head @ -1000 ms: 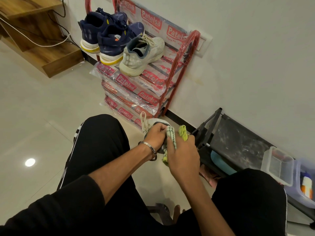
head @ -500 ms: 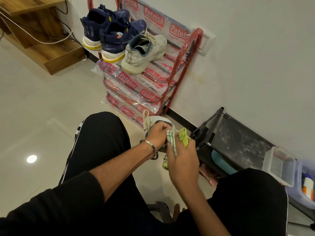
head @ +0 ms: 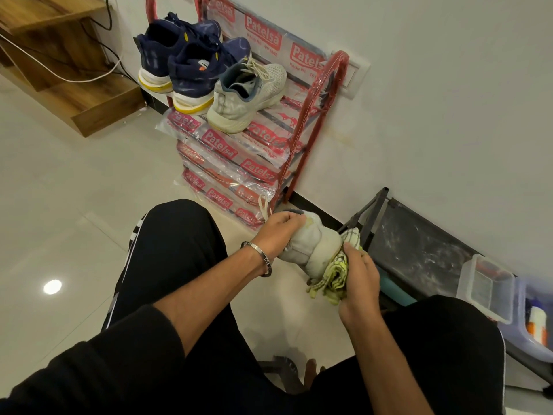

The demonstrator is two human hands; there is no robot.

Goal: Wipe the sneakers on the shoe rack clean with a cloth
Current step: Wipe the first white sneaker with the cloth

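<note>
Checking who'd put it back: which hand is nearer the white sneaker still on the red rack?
Left. The left hand holds the other white sneaker just below the red rack; the right hand, gripping the cloth, sits lower and farther from the racked white sneaker.

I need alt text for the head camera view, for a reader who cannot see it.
A seated person's left hand holds a white sneaker while the right hand presses a yellow-green cloth against it. Three more sneakers sit on a red shoe rack behind.

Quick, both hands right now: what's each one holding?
Left hand: grips the white sneaker at its collar.
Right hand: holds the cloth against the sneaker.
</note>
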